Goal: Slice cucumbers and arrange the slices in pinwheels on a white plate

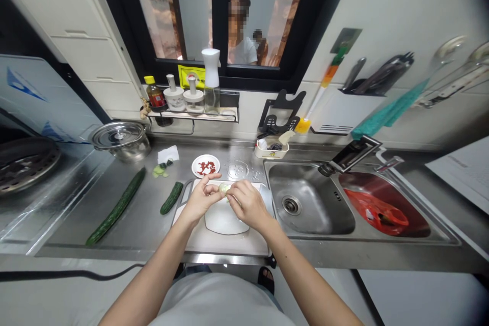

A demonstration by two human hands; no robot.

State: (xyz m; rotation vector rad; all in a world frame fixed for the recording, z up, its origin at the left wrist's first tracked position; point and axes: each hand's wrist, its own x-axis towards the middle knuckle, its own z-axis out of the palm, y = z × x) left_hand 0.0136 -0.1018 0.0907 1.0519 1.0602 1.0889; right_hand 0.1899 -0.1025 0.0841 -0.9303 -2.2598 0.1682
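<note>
My left hand [202, 198] pinches a thin pale green cucumber slice [224, 188] between thumb and fingers. My right hand [247, 205] has its fingertips closed on the other side of the same slice, partly hiding it. Below both hands is a white plate [226, 224], set on a light cutting board [194, 242]. A short cut piece of cucumber [171, 198] lies just left of the board. Farther left rests a long whole cucumber [116, 209]. Behind the board stands a small white dish [197, 164] with chopped red pieces.
Several pale green slices [159, 170] lie near a white paper [168, 155]. A lidded steel pot [121, 140] stands at the back left. On the right is a double sink [311, 204] with a faucet [349, 155] and a red bag [378, 214]. A shelf [191, 114] holds bottles.
</note>
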